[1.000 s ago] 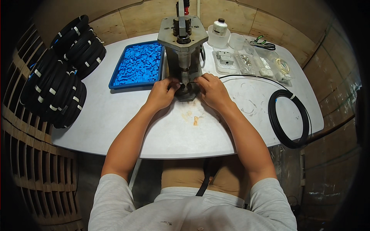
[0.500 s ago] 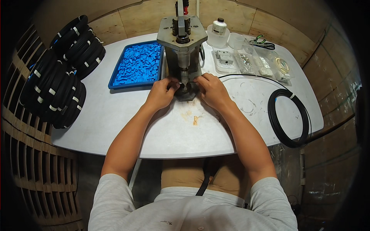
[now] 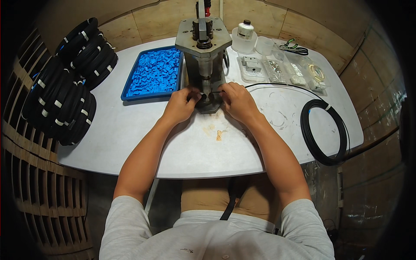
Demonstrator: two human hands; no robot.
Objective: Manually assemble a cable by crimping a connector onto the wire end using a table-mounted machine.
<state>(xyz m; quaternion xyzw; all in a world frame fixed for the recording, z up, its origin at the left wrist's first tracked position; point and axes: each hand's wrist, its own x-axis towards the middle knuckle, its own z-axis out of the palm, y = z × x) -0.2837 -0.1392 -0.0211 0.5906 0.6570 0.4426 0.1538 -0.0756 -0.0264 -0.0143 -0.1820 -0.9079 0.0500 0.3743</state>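
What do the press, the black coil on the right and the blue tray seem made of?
The press looks like bare metal, probably steel, given its dull grey sheen. The black coil has a smooth sheen suggesting plastic; any core is hidden. The blue tray looks like smooth plastic, judging by its even colour.

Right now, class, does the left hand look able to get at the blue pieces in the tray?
Probably yes: the left hand is at the metal press, just beside the tray; the tray's top is open, and nothing visible blocks the blue pieces.
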